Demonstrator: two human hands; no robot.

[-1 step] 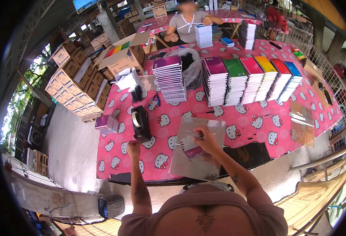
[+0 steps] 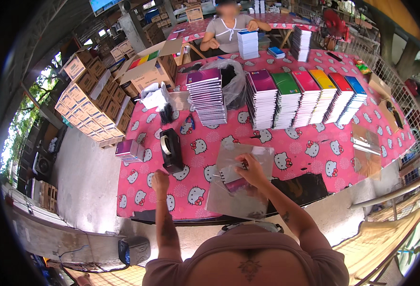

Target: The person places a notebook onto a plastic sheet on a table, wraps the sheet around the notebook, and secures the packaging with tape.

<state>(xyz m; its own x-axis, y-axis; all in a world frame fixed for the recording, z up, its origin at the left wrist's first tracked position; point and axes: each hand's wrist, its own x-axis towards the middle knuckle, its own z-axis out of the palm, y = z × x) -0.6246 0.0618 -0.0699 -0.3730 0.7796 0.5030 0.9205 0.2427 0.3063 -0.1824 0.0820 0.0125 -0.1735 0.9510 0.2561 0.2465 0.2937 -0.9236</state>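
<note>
My left hand (image 2: 160, 182) is closed above the table's near left part, just in front of a black tape dispenser (image 2: 172, 155). Whatever its fingers may hold is too small to make out. Over on the right, my right hand (image 2: 252, 171) has its fingers curled onto a clear plastic bag (image 2: 262, 159). Beneath that hand, a spiral notebook (image 2: 236, 185) with a purple and white cover shows partly through the plastic. More clear plastic (image 2: 233, 205) hangs toward the table's near edge.
Tall notebook stacks (image 2: 286, 102) in several colours line the middle; a purple stack (image 2: 206, 97) stands left of them. Small notebooks (image 2: 129, 150), pliers (image 2: 188, 125) and an open carton (image 2: 150, 66) are leftward. Clear sheets (image 2: 366, 148) lie right. A co-worker (image 2: 228, 31) sits opposite.
My left hand has shifted very slightly and its wrist has turned a little. My right hand stays on the plastic bag and notebook.
</note>
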